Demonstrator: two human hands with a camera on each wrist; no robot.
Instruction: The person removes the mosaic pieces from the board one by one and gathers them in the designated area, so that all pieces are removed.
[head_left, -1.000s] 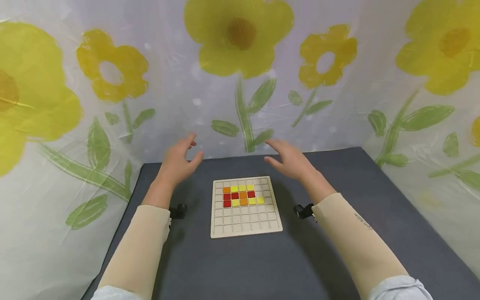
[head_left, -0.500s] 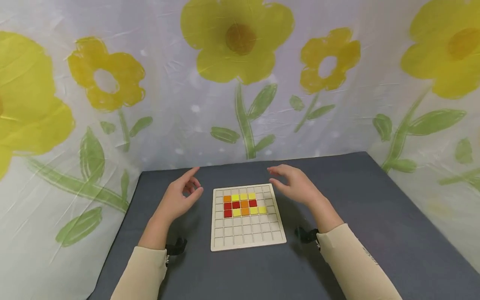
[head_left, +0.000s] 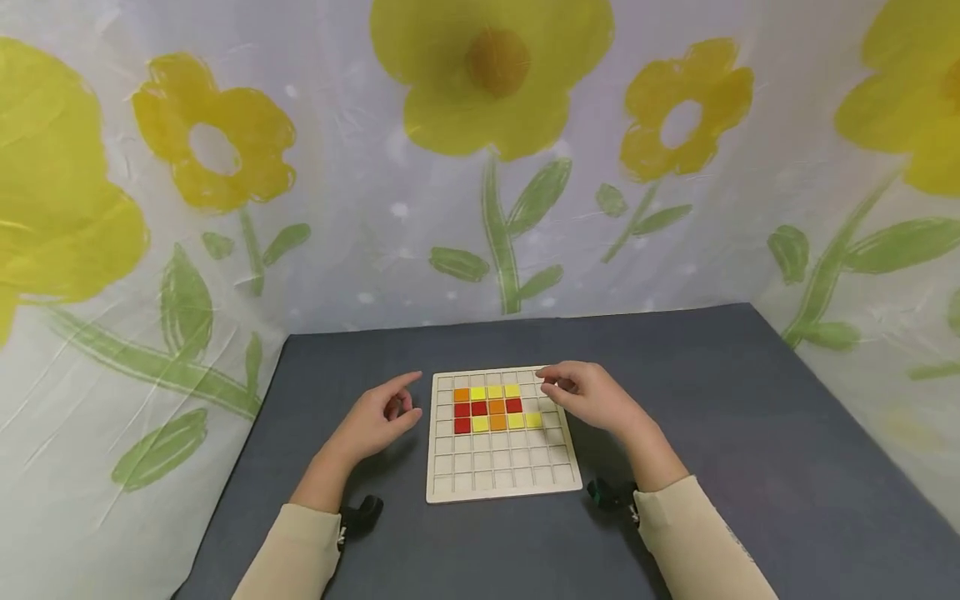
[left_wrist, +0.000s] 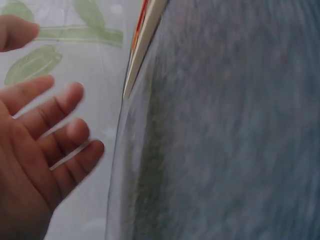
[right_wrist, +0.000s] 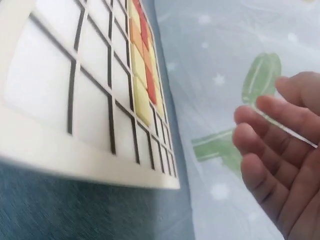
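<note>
In the head view a square wooden grid board [head_left: 504, 482] lies on the dark cloth, with red [head_left: 462, 425], orange [head_left: 497, 422] and yellow tiles [head_left: 533, 420] in its upper rows. The left hand [head_left: 378, 421] hovers just off the board's left edge, fingers loosely bent, holding nothing. Over the board's upper right corner is the right hand [head_left: 596, 398], its thumb and index finger apart and nothing between them. The left wrist view has the hand [left_wrist: 45, 135] beside the board's edge [left_wrist: 145, 45]; the right wrist view has the hand [right_wrist: 285, 150] beyond the board's rim [right_wrist: 100, 170].
A dark grey cloth [head_left: 465, 550] covers the table. Behind it and at both sides hangs a pale sheet [head_left: 337, 250] printed with yellow flowers. Black wrist cameras sit at the left cuff [head_left: 363, 515] and right cuff [head_left: 609, 493].
Both hands have come down toward the board, the left moving rightward to its left edge and the right ending over its upper right corner. The tiles stay in the same cells.
</note>
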